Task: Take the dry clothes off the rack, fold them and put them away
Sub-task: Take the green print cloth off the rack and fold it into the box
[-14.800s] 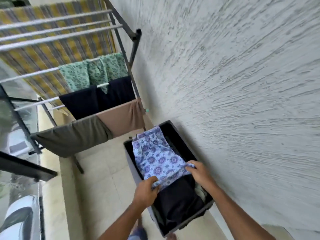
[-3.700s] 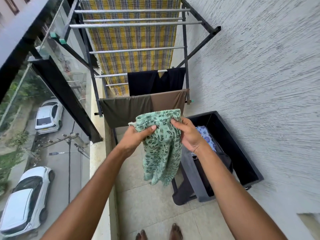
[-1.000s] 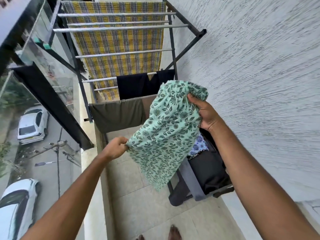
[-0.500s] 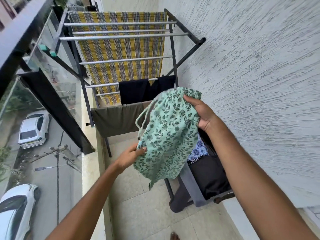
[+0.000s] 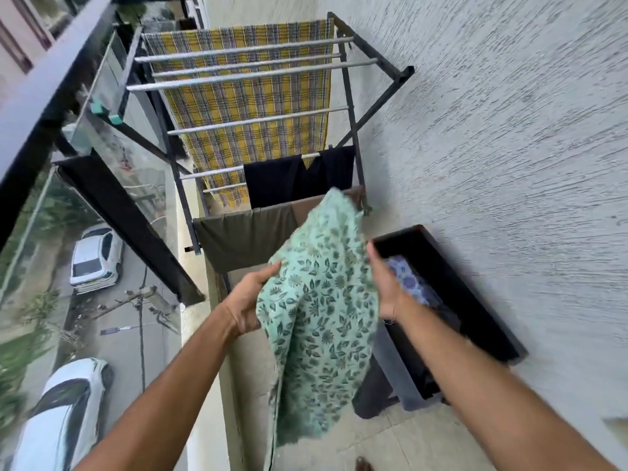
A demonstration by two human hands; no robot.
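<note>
A green leaf-print garment (image 5: 319, 321) hangs in the air between my hands, its upper flap blurred above them. My left hand (image 5: 248, 297) grips its left edge and my right hand (image 5: 384, 283) holds its right edge. Behind it stands the drying rack (image 5: 258, 73) with a yellow checked cloth (image 5: 248, 96), a black garment (image 5: 299, 175) and a brown-olive garment (image 5: 248, 236) over its bars. To the right, a black laundry basket (image 5: 475, 300) against the wall holds a blue floral cloth (image 5: 407, 280) on dark clothes.
A rough plastered wall (image 5: 509, 147) runs along the right. On the left, a glass balcony railing (image 5: 102, 137) with a dark rail overlooks parked white cars (image 5: 95, 256) below. The tiled floor (image 5: 390, 447) is narrow; a foot shows at the bottom edge.
Both hands have come down and closer together on the green garment; its top flips upward. My right hand dropped from beside the rack to near the basket's rim.
</note>
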